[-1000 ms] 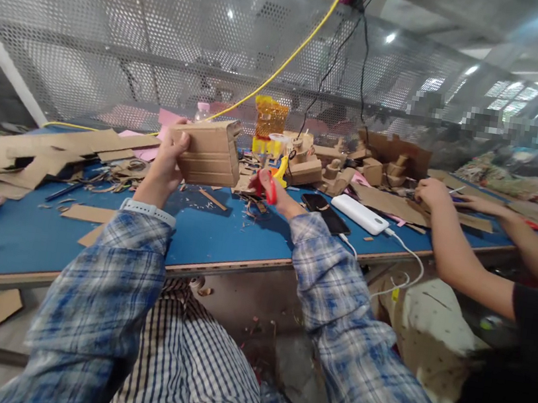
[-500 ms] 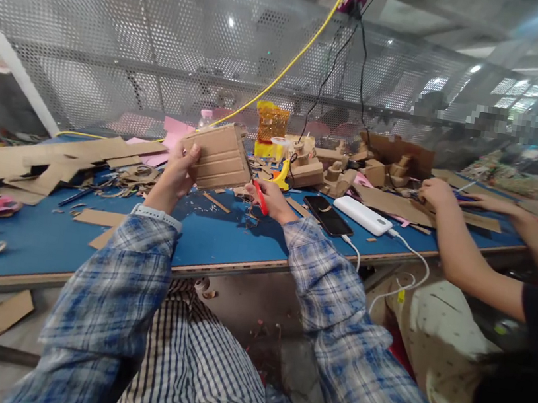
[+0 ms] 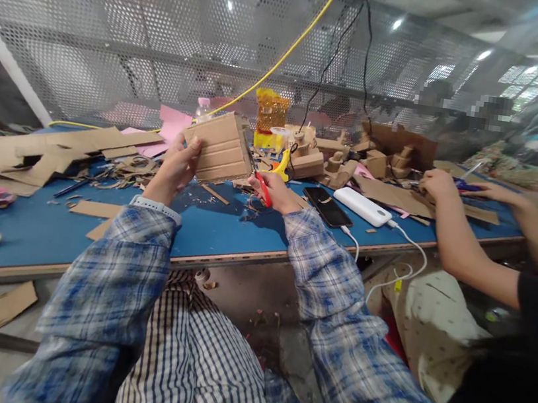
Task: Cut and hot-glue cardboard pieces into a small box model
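Note:
My left hand [image 3: 176, 165] grips the left edge of a ridged cardboard piece [image 3: 221, 149], thumb on its face, held up over the blue table [image 3: 228, 239]. My right hand [image 3: 275, 190] is closed round the red handles of a pair of scissors [image 3: 264, 189]. The scissors' blades lie along the right edge of the cardboard; whether they are apart I cannot make out. Behind my right hand lies a yellow glue gun [image 3: 283, 165]. Thin cardboard offcuts [image 3: 138, 170] are scattered left of my left hand.
A black phone [image 3: 329, 207] and a white power bank [image 3: 362, 206] with a cable lie right of my right hand. Cardboard sheets [image 3: 31, 145] cover the left side. Cardboard models [image 3: 334, 164] stand behind. At right, a co-worker's hands [image 3: 439, 185] handle things on the table.
The view has shifted slightly, so most things sit a little higher in the picture. Both my hands keep their hold on the cardboard and scissors. The co-worker's far hand has moved slightly.

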Demonstrator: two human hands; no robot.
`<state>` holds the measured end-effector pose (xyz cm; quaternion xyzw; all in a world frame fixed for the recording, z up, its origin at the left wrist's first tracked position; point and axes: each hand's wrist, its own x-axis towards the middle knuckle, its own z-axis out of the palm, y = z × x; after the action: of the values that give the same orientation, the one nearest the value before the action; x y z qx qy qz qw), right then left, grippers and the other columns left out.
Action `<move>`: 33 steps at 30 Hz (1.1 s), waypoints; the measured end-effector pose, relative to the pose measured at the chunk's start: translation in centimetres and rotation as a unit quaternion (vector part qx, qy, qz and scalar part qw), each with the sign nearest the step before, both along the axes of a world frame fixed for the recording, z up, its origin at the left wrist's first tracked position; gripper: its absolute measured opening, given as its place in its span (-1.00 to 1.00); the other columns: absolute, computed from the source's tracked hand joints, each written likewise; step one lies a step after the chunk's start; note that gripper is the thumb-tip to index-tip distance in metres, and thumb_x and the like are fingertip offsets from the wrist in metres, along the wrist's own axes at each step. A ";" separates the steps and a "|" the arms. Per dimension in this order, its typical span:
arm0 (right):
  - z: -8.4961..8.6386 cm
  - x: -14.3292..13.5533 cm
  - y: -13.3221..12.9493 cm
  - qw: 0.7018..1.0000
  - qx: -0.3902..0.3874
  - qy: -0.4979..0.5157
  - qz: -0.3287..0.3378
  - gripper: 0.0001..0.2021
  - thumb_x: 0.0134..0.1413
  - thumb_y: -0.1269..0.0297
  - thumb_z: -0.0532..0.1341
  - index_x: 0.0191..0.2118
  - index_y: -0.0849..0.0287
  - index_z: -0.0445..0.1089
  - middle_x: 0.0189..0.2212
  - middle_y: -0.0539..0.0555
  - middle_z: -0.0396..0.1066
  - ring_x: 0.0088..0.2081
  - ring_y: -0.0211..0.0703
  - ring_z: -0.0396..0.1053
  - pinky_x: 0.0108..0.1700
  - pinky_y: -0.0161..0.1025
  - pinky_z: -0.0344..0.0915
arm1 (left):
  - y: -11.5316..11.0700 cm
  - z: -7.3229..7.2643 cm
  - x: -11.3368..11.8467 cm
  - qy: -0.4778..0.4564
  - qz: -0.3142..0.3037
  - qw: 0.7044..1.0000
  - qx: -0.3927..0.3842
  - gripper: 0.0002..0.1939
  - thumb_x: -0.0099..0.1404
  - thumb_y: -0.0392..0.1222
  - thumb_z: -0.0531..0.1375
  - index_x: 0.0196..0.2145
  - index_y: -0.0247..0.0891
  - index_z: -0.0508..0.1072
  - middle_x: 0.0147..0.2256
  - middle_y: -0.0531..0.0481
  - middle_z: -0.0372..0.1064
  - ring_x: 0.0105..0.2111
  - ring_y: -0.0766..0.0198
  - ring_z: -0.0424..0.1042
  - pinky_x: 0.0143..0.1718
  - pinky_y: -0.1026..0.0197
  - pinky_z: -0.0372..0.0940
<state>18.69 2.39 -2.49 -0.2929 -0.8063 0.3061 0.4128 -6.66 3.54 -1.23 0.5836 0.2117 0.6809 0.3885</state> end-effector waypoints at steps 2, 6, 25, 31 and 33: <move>0.1 0.0 0.0 1.000 0.021 -0.011 0.002 -0.35 -0.01 -0.45 0.16 -0.50 0.15 0.23 -0.58 -0.04 0.23 -0.47 -0.27 0.22 -0.46 -0.34 0.11 | 0.2 -0.1 -0.2 0.002 0.002 1.000 -0.012 -0.31 0.09 0.25 0.44 0.04 -0.16 0.38 0.03 -0.15 0.51 0.14 -0.04 0.46 0.19 -0.08 0.40; -0.1 0.0 0.2 1.000 0.014 -0.024 0.011 -0.36 0.07 -0.42 0.10 -0.52 0.15 0.21 -0.60 -0.05 0.21 -0.50 -0.29 0.21 -0.46 -0.34 0.12 | 0.5 -0.5 -0.2 -0.001 0.011 0.999 -0.034 -0.33 0.10 0.22 0.44 0.02 -0.17 0.38 0.01 -0.15 0.52 0.11 -0.05 0.48 0.18 -0.10 0.40; 0.2 0.4 -0.1 0.996 0.057 -0.046 -0.055 -0.45 0.21 -0.23 0.12 -0.58 0.15 0.23 -0.63 -0.01 0.21 -0.43 -0.22 0.30 -0.39 -0.33 0.15 | -0.8 0.0 1.1 -0.037 0.019 0.996 -0.080 -0.35 0.01 0.13 0.50 -0.04 -0.18 0.39 -0.03 -0.11 0.55 0.03 0.00 0.53 0.09 -0.04 0.49; 0.0 0.3 0.1 0.996 0.049 -0.057 -0.053 -0.48 0.15 -0.20 0.16 -0.52 0.20 0.35 -0.61 -0.03 0.29 -0.45 -0.24 0.29 -0.36 -0.31 0.20 | -0.9 -0.3 0.9 -0.019 0.028 0.996 -0.087 -0.33 0.02 0.13 0.49 -0.03 -0.21 0.38 -0.03 -0.15 0.53 0.02 -0.01 0.53 0.03 -0.03 0.50; -0.2 0.2 0.5 0.995 0.053 -0.071 -0.054 -0.57 0.07 -0.10 0.27 -0.44 0.24 0.43 -0.54 -0.01 0.38 -0.42 -0.23 0.33 -0.30 -0.30 0.25 | -0.8 -0.4 0.8 -0.004 0.022 0.996 -0.087 -0.31 -0.01 0.14 0.51 -0.03 -0.21 0.38 -0.04 -0.15 0.53 0.02 0.00 0.52 0.05 -0.01 0.49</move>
<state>18.94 2.93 -2.72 -0.3346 -0.8318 0.2189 0.3850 -5.85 2.69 -1.64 0.5402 0.2819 0.6705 0.4233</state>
